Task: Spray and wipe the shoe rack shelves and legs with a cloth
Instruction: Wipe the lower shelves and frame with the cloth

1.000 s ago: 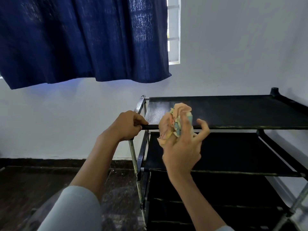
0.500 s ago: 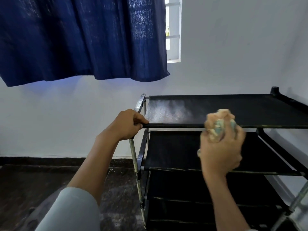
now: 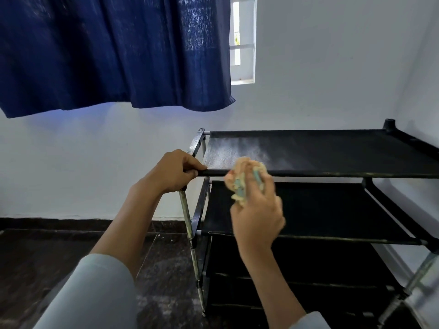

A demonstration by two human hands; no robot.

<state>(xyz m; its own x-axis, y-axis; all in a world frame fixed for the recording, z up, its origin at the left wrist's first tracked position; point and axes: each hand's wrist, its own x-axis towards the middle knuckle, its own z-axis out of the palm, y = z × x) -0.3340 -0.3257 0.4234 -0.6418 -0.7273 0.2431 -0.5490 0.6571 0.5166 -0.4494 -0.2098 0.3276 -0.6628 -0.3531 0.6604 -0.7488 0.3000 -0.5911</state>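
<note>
Cloth [image 3: 245, 180] bunched in my right hand [image 3: 257, 217], frame centre, at the top shelf [image 3: 332, 150] front edge, which runs rightward; left hand [image 3: 174, 170] grips the corner.

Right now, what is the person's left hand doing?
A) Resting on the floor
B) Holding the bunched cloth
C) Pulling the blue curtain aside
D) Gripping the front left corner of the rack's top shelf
D: the left hand curls round the front left corner of the top shelf, while the right hand holds the cloth.
</note>
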